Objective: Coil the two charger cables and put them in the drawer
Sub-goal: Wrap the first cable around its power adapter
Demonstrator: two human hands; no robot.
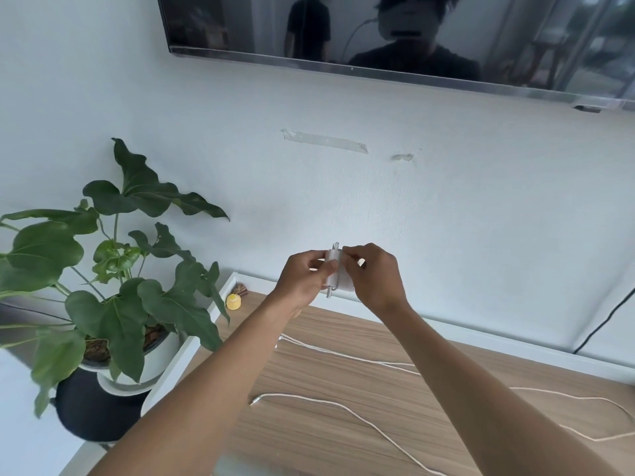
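Both of my hands are raised in front of the white wall, pinching a small white bundle of coiled cable [335,269] with metal connector ends sticking out above and below. My left hand [305,276] grips its left side, my right hand [372,273] its right side. On the wooden cabinet top [326,424] below lies a white charger cable [343,408], uncoiled, running from a plug near the left toward the bottom right. More white cable [347,356] stretches across the top behind my arms. No drawer is in view.
A large potted plant [113,269] in a white pot stands left of the cabinet. A small yellow object [233,301] and a brown tassel sit at the cabinet's back left corner. A wall-mounted TV [395,39] hangs above. A black cord [604,324] runs down the wall at right.
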